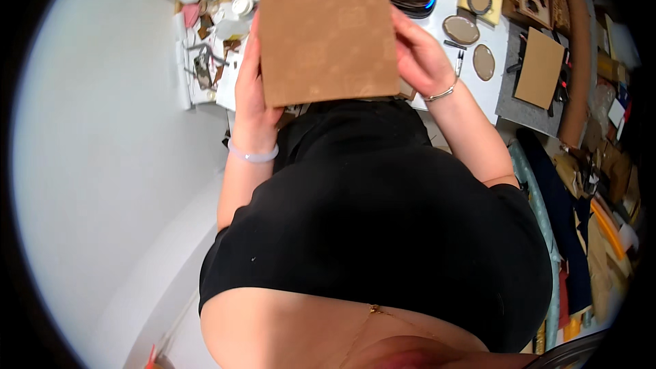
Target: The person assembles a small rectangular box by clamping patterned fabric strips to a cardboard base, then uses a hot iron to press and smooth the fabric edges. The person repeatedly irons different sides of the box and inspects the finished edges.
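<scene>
We hold the brown board (328, 27) up: left hand (251, 89) and right hand (418, 55) clasp its edges, probably inspecting; next needs steady lowering.

Matt brown cardboard sheet (328, 31), faintly mottled | glossy pale bead bracelet (253, 156) | shiny metal bangle (439, 94) | matt black cloth top (383, 232)
</scene>
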